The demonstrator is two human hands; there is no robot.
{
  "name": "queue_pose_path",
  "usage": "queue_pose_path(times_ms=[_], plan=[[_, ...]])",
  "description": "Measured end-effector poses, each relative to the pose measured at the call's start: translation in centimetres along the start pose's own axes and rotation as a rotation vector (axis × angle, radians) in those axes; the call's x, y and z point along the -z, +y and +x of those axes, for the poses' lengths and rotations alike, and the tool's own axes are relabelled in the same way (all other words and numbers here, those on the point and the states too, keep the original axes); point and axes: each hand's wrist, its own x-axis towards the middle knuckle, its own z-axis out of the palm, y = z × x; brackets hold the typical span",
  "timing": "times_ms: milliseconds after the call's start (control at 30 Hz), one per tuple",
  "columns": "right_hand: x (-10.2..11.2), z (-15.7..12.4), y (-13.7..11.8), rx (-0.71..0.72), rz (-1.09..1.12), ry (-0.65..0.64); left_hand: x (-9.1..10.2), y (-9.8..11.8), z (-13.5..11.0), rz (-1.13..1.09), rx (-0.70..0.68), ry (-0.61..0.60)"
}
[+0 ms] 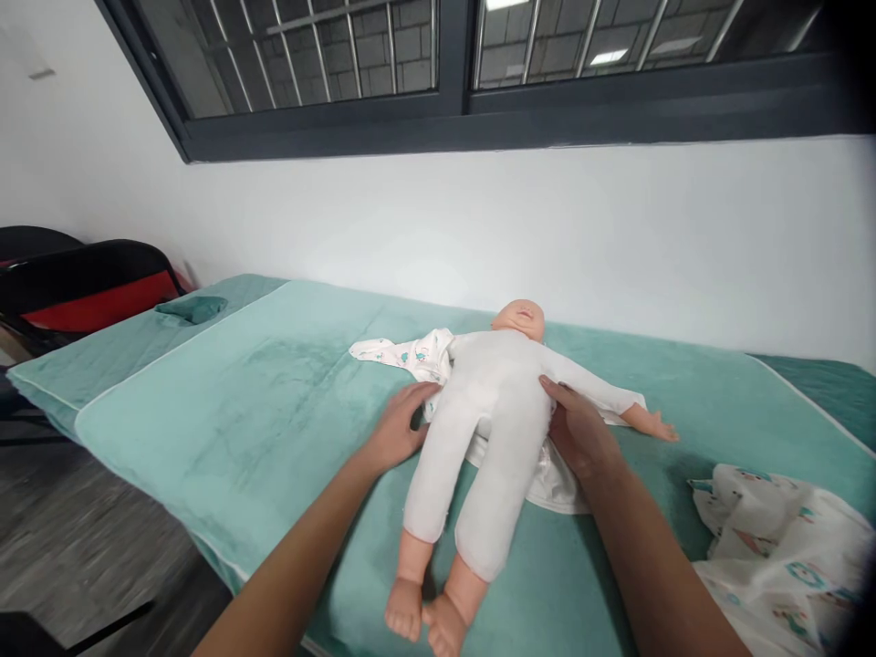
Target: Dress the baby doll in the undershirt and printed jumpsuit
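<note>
A baby doll (pixel 503 383) with a white cloth body lies on its back, head toward the wall and bare feet toward me. My left hand (pixel 402 427) curls against the doll's side at the hip, its fingertips by the cloth there. On the other side my right hand (pixel 580 429) grips the doll's waist, thumb on top and fingers partly hidden beneath. A white printed baby shirt (pixel 411 354) lies partly under the doll, one sleeve spread out to the left. Some of its pale cloth shows below the doll near my right hand. The doll's arm on the right is outside the shirt.
The doll rests on a padded bed with a green cover (pixel 225 392). A crumpled white printed cloth (pixel 787 557) lies at the right front. Black and red chairs (pixel 96 287) stand at the left. Behind the bed are a white wall (pixel 479 228) and a barred window.
</note>
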Motion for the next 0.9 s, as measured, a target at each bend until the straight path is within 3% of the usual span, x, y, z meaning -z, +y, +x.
queue_pose_path(times_ms=[167,400,467,667,900], plan=[[0.1,0.1,0.1,0.003,0.008,0.001,-0.5,0.0,0.0,-0.164,0.204,0.101],[0.0,0.1,0.1,0.018,0.026,-0.019,-0.8,0.2,0.7,-0.041,0.211,0.188],[-0.2,0.1,0.3,0.016,0.020,0.004,-0.8,0.4,0.4,-0.069,0.246,0.263],[-1.1,0.3,0.5,-0.042,-0.023,0.036,-0.2,1.7,-2.7,-0.287,0.303,0.622],[-0.8,0.0,0.2,-0.039,-0.024,0.044,0.9,3.1,-6.1,-0.278,0.445,0.706]])
